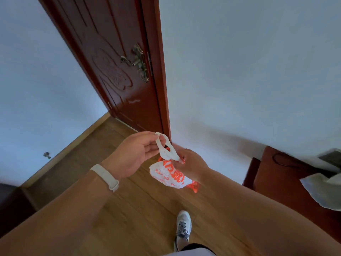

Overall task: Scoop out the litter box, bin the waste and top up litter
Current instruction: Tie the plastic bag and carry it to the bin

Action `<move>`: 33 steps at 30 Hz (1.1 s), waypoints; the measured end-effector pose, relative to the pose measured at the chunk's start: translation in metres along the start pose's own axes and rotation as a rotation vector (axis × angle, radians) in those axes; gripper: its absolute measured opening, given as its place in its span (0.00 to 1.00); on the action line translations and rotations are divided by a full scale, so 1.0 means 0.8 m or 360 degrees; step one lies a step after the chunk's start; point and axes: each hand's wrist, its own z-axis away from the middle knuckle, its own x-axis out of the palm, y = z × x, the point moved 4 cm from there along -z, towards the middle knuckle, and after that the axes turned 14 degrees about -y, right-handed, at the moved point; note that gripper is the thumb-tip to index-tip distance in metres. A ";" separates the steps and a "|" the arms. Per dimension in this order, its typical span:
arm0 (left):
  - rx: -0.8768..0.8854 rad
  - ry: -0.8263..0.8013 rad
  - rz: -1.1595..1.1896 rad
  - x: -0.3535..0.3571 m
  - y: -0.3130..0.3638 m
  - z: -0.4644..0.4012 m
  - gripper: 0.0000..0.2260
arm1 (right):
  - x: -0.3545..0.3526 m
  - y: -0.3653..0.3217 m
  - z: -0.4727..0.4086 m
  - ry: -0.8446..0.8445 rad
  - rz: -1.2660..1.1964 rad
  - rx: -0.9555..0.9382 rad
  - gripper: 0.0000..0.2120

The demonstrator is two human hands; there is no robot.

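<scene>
Low on the left wall a small metal doorstop [47,155] sticks out above the wooden floor [114,215], and a dark red carved door [118,71] with a brass lever handle [137,61] stands just right of it, against the white wall [249,71]. In front of the door's bottom edge, the left hand [134,154] reaches forward, a pale band [105,177] on its wrist, thumb and fingertips pinching one twisted white handle of a small plastic bag [168,175]. The bag, white with orange print, hangs between the two hands above the floor; its bulging, gathered body suggests it carries the scooped waste, though the contents cannot be seen. The right hand [191,166] comes in from the lower right, its back turned up, fingers closed on the other handle right by the bag's neck. The handles cross and loop between the hands, so the grip looks meant for tying the bag shut, or for keeping it closed on the way to a bin. Neither the litter box nor a bin is in view. Below, one grey sneaker [182,228] steps on the floorboards. At the right edge a dark red cabinet [287,191] stands against the wall, with a pale crumpled sheet [321,191] lying over its top.
</scene>
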 end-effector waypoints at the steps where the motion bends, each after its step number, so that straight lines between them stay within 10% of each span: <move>1: -0.0024 -0.0020 -0.0020 0.001 0.006 -0.015 0.10 | -0.010 0.005 -0.010 0.0006 0.0001 0.0011 0.21; 13: -0.0308 -0.0257 -0.0195 0.024 0.008 -0.181 0.12 | -0.097 0.070 -0.067 0.0043 0.0003 0.0188 0.21; 33: -0.0838 -0.0909 -0.1543 -0.020 -0.132 -0.397 0.08 | -0.080 0.153 -0.061 0.0305 -0.0571 0.1040 0.16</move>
